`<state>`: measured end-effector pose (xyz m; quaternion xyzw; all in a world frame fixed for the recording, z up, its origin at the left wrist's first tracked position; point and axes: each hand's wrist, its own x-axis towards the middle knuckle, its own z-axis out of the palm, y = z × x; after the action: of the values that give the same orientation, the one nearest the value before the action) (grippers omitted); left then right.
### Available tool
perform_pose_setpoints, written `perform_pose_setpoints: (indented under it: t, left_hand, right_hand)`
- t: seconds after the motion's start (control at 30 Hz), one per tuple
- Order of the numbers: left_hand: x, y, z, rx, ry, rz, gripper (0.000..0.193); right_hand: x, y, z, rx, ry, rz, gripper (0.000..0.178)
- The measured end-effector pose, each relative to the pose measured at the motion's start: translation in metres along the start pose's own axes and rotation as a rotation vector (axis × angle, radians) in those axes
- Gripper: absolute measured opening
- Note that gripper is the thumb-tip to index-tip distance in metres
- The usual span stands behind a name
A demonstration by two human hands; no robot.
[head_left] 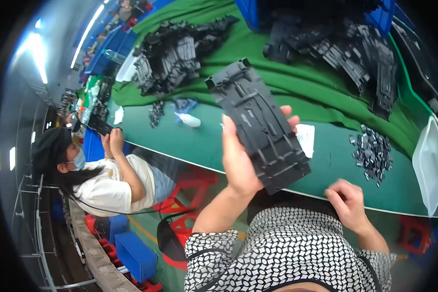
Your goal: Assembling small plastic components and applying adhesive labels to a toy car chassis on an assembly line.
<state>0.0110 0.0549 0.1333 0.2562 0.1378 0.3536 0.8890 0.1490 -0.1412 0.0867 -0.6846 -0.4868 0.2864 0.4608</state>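
My left hand (239, 165) is wrapped round a long black moulded plastic part (260, 129), held up tilted above the table's front edge. Its ribbed face shows; the thumb lies along its left side and fingertips reach round the right. Near the table edge, my right hand (349, 203) is closed, with thumb and curled fingers together. Anything inside it is hidden. Beyond that hand, small black and silver pieces (372, 155) lie in a heap. A white paper slip (305, 140) lies on the table behind the black part.
Black plastic parts are piled on a green cloth (301, 80) at the left (173, 56) and right (350, 53). A blue bin (248, 13) stands at the back, a white tray (428, 168) at far right. A masked co-worker (107, 177) handles a dark part at the left.
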Motion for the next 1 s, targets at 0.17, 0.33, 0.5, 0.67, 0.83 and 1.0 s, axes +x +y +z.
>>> perform_pose_setpoints:
  t: [0.17,0.33,0.5,0.67,0.83,1.0]
  left_hand:
    - [0.047,0.076,-0.001,0.255,0.199,0.237,0.047]
    - [0.127,0.170,-0.047,0.455,0.322,0.591,0.035]
    - [0.202,0.245,-0.141,0.639,0.609,0.434,0.020]
    - [0.242,0.254,-0.182,0.606,0.624,0.441,0.014]
    - [0.253,0.280,-0.202,0.670,0.632,0.587,0.018]
    - [0.247,0.269,-0.184,0.766,0.599,0.213,0.026]
  right_hand:
    - [-0.025,0.022,-0.014,-0.242,0.234,-0.229,0.010]
    - [-0.023,0.029,-0.008,-0.341,0.265,-0.374,0.014]
    - [-0.021,0.031,-0.002,-0.446,0.317,-0.420,0.012]
    - [-0.014,0.028,-0.003,-0.494,0.325,-0.396,0.013]
    - [-0.015,0.038,-0.003,-0.474,0.360,-0.403,0.013]
    - [-0.018,0.038,-0.003,-0.489,0.363,-0.416,0.013]
